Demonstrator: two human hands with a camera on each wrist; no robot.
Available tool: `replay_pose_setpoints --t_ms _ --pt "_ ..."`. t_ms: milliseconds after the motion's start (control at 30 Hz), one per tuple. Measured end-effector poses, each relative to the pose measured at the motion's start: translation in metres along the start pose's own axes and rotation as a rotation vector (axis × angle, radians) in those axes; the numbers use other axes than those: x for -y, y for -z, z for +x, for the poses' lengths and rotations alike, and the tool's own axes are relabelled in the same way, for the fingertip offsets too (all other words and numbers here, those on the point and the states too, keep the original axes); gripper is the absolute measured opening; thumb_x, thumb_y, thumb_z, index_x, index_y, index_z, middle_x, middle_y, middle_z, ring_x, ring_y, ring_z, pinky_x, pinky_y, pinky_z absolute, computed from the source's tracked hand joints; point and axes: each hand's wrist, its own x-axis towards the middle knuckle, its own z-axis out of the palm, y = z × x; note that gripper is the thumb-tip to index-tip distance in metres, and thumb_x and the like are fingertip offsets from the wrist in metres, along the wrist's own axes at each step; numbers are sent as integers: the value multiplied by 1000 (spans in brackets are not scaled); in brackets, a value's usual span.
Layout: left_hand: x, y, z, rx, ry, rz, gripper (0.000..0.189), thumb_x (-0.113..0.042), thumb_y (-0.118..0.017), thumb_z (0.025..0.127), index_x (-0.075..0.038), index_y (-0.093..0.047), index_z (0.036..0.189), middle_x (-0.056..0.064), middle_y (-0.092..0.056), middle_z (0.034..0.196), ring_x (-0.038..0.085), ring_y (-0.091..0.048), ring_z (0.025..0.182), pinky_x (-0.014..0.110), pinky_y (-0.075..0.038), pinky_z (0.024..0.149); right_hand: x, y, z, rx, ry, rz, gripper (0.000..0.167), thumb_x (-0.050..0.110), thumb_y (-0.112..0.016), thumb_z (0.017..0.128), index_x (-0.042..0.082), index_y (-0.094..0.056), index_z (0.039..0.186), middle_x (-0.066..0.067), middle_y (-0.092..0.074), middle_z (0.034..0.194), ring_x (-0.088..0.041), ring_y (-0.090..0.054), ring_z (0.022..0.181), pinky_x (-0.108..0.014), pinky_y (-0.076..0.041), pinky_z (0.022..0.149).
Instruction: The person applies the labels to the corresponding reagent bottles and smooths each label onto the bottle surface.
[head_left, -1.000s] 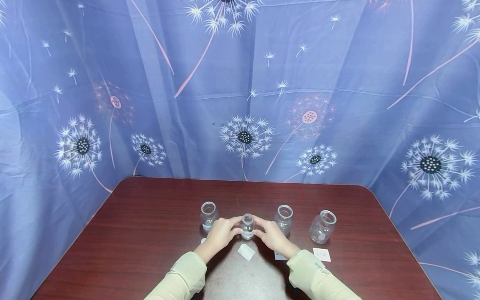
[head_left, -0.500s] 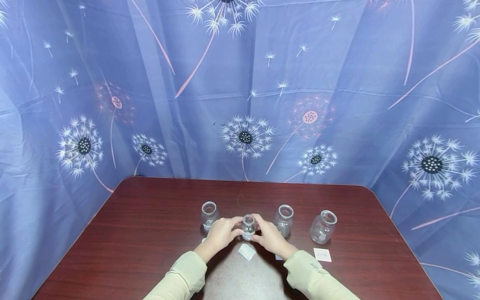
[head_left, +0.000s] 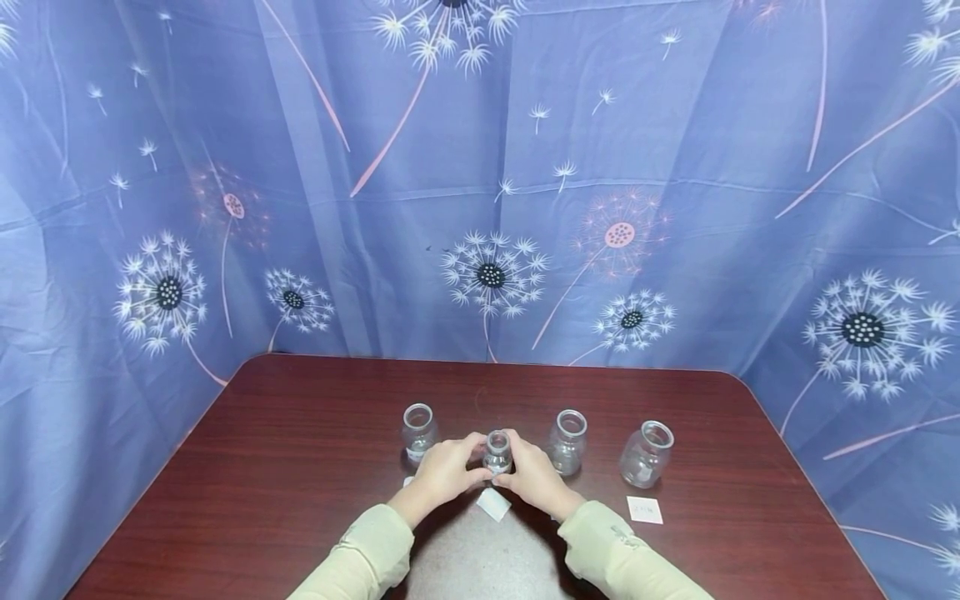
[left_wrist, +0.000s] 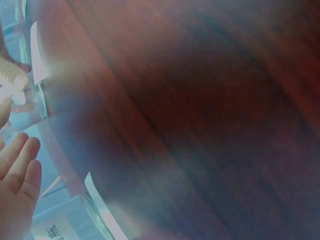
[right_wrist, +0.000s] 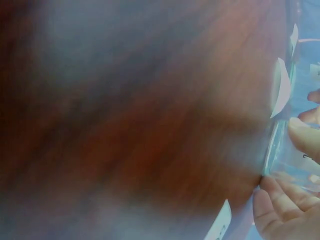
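A small clear glass jar [head_left: 498, 444] stands upright on the table between the two hands, its mouth uncovered. My left hand [head_left: 446, 468] holds its left side, with the thumb reaching across the front. On the opposite side my right hand [head_left: 538, 475] grips it, index finger behind and thumb in front. Both thumbs meet low on the jar's front, over a label that mostly hides behind them. In the right wrist view, the left thumb [right_wrist: 306, 137] presses on the jar's wall [right_wrist: 282, 160]. A white paper slip [head_left: 493, 504] lies just in front of the jar.
Wider glass jars flank the hands: one jar with a label [head_left: 418, 432] at left, another jar [head_left: 567, 442] close to the right hand, and a third jar [head_left: 647, 454] farther right. A handwritten card [head_left: 644, 510] lies before the last. A patterned blue cloth [head_left: 480, 167] hangs behind the table.
Both thumbs have moved inward across the jar's front and now meet. The right hand and sleeve have shifted left, and the jar sits slightly nearer the front.
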Motion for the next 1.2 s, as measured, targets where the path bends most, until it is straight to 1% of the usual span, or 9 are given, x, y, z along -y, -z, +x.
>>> replay_pose_setpoints --t_ms 233,333,467,567,667,833,1000,1100,1200 --pt "-3 -6 1 0 -33 109 56 -45 -68 67 -18 -43 109 -1 -66 77 18 -61 61 28 -41 47 2 1 0 -8 32 7 55 17 -76 64 9 -46 110 -7 -64 95 -20 -61 85 -33 -48 72" --pt "-4 -6 1 -14 -62 137 57 -44 -67 67 -16 -42 109 -1 -66 75 17 -62 61 29 -42 48 3 2 1 12 36 16 55 16 -76 65 9 -46 110 -7 -63 96 -19 -61 86 -33 -48 74" --pt "-3 -7 1 -28 -100 153 55 -38 -68 68 -14 -40 109 -1 -65 72 17 -62 61 29 -44 51 3 7 2 72 31 33 54 7 -72 67 8 -45 114 -9 -62 100 -21 -60 90 -35 -47 76" --pt "-3 -6 1 -33 -117 153 54 -33 -69 69 -14 -39 109 0 -64 71 17 -62 62 29 -45 52 1 11 2 115 33 39 55 2 -69 68 9 -45 117 -10 -63 102 -23 -60 92 -35 -48 75" --pt "-4 -6 0 -39 -123 151 54 -32 -70 69 -13 -39 109 0 -64 70 18 -62 62 29 -45 53 -1 14 2 134 31 29 54 2 -67 70 10 -45 119 -10 -64 99 -22 -61 89 -33 -48 71" --pt "-3 -7 0 -39 -131 145 55 -31 -69 70 -12 -39 111 1 -64 70 17 -62 62 29 -46 53 -5 14 2 130 35 30 54 -1 -65 71 10 -45 120 -8 -65 93 -18 -61 83 -28 -46 65" --pt "-1 -7 -1 -31 -130 128 54 -29 -68 73 -12 -40 115 1 -63 70 16 -62 61 28 -45 51 -7 15 0 131 72 19 53 2 -63 75 8 -43 124 -7 -66 83 -15 -61 75 -24 -46 62" --pt "0 -4 -1 -40 -128 110 51 -30 -67 74 -13 -43 116 0 -63 68 17 -61 60 28 -44 50 -8 19 0 150 83 20 53 3 -59 79 4 -40 128 -9 -65 79 -12 -57 67 -23 -44 59" --pt "-1 -1 -2 -58 -132 87 46 -32 -65 74 -15 -48 113 1 -64 69 18 -62 60 29 -45 50 -8 21 -1 164 74 29 52 3 -57 82 2 -39 130 -11 -66 81 -9 -52 63 -23 -41 58"
